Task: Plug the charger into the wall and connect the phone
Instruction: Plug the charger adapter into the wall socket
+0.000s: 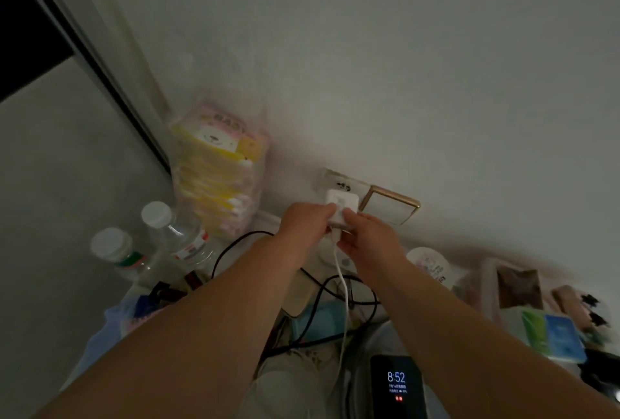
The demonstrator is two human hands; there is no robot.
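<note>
A white square charger (341, 202) is held against the lower part of a white wall socket (330, 181); I cannot tell if its pins are in. My left hand (307, 222) grips the charger's left side. My right hand (365, 239) pinches its right side and the plug of the white cable (342, 287) under it. The cable hangs down toward the clutter below. A black phone (397, 385) lies face up at the bottom, its screen lit and showing 8:52, partly behind my right forearm.
A gold-framed wall switch (389, 205) sits right of the socket. A tall stack of yellow tissue packs (218, 170) stands to the left, with two clear bottles (174, 234) beside it. Black cables (322, 294), a round white tub (427, 259) and green-blue packets (553, 334) crowd the surface below.
</note>
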